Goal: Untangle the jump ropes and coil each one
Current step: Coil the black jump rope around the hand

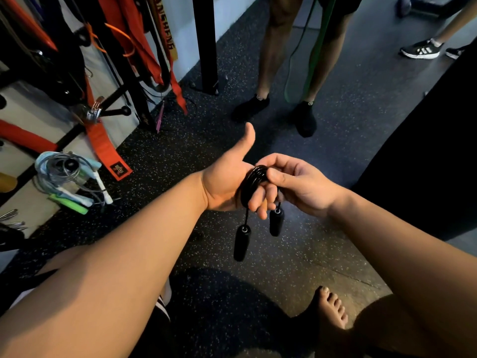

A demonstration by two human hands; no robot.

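Black jump rope (254,178) coiled round curled left grip (227,182); right grip (302,184) pinches coil; 2 handles (242,242) dangle.

A gym or martial-arts training room, shown by the black speckled rubber floor (296,254), a rack (134,81) hung with red-orange belts (103,140), a green resistance band (317,47) and bundled jump ropes (69,177) by the wall.

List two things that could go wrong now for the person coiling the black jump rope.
The coil is wound round the left hand; sliding it off could let the loops spring apart.
Both handles dangle free; their weight may pull wraps undone if the right hand releases its pinch.
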